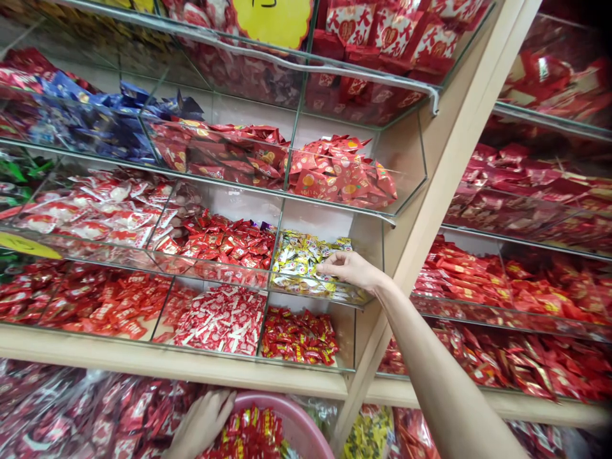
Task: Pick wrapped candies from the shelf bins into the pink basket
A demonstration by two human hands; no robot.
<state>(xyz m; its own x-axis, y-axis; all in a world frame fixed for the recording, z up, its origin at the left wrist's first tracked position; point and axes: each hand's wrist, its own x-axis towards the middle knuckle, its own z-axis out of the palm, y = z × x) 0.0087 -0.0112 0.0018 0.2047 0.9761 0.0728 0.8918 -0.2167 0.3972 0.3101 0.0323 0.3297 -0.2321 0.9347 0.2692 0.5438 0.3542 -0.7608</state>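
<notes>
My right hand (351,271) reaches into a shelf compartment of yellow-and-white wrapped candies (296,255). Its thumb and fingers are pinched together at the surface of the pile; whether a candy is between the fingertips is too small to tell. Lower down, my left hand (205,421) grips the left rim of a pink basin (313,430), part of which is cut off by the frame's bottom edge. Inside the basin lie red-and-yellow wrapped candies (253,430). Directly below my right hand, another compartment holds similar red-and-yellow candies (299,335).
Clear dividers and a front lip (315,287) edge each compartment. A wooden upright (444,166) stands right of my right hand, above a wooden ledge (296,376). Red packets (339,172) fill the shelf above. Bagged sweets (109,414) lie beneath the ledge.
</notes>
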